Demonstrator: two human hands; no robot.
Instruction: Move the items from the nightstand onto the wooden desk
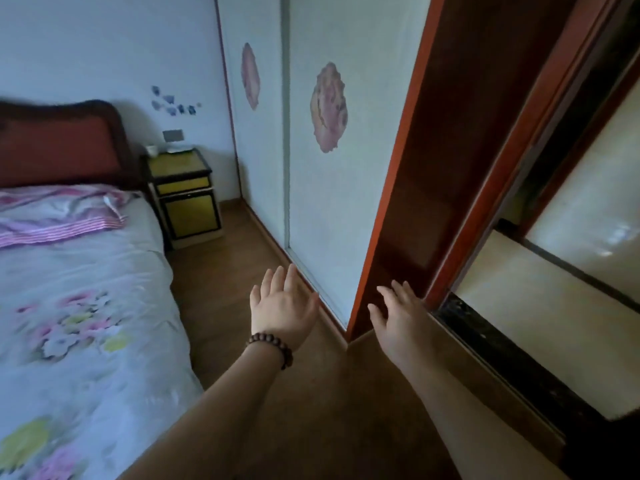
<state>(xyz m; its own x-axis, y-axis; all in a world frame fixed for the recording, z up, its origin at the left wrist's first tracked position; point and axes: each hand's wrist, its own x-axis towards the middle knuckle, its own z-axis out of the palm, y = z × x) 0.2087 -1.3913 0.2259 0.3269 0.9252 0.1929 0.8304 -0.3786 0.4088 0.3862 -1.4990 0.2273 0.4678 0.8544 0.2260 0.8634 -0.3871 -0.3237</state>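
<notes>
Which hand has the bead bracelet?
The left hand: brown beads circle its wrist. The right hand has a bare wrist.

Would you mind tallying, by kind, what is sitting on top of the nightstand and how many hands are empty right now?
White cup: 1
Flat pale item, too blurred to identify: 1
Empty open hands, left hand and right hand: 2
Total: 4
Both items rest on the nightstand.

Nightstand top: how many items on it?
2 that I can make out: a white cup at the back left corner near the headboard, and a flat pale item at the back middle of the nightstand. It is too far off to rule out more.
</notes>
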